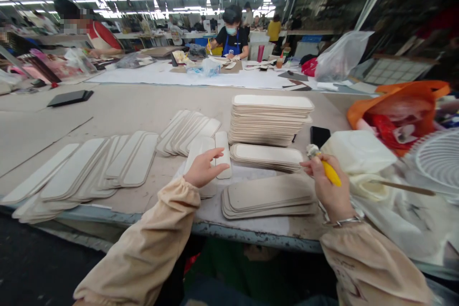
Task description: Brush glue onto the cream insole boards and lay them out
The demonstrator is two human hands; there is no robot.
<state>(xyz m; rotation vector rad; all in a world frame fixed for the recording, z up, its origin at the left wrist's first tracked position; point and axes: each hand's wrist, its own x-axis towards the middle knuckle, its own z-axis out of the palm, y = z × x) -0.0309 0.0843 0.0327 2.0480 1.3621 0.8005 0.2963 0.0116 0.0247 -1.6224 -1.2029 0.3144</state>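
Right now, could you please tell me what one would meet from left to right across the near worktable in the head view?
Fanned-out pale panels → left hand → tall panel stack → right hand holding a yellow-handled tool → white ribbed round object.

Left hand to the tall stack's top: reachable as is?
Likely yes: the left hand looks empty, and the low stack in front of the tall stack seems too low to block it.

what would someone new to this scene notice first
Likely the tall stack of pale rounded panels, just right of centre. Next, the bright yellow-handled tool with its whitish head, held in the right hand. The orange bag with red contents also stands out, at the far right.
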